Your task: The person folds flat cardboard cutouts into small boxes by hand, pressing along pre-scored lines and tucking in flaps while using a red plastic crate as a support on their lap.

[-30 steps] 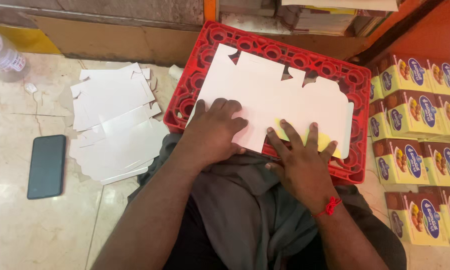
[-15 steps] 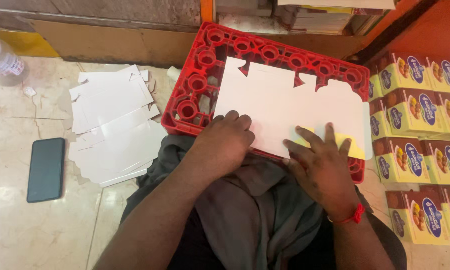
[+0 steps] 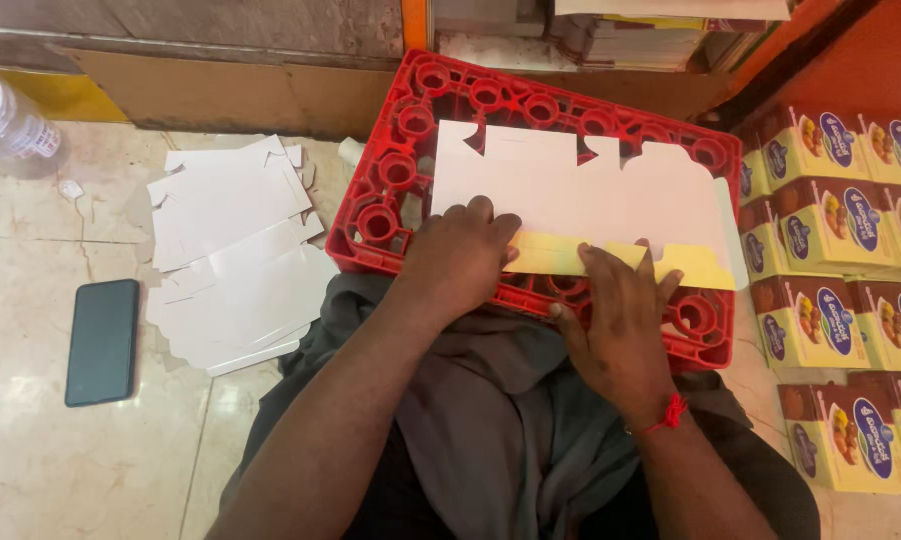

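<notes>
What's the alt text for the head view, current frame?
Both hands press a flat white carton blank onto an upturned red crate: the left hand holds it down while the right hand lies on its folded-up yellow flap. A stack of more white blanks and a dark phone lie on the floor to the left; yellow boxes are stacked at right.
</notes>
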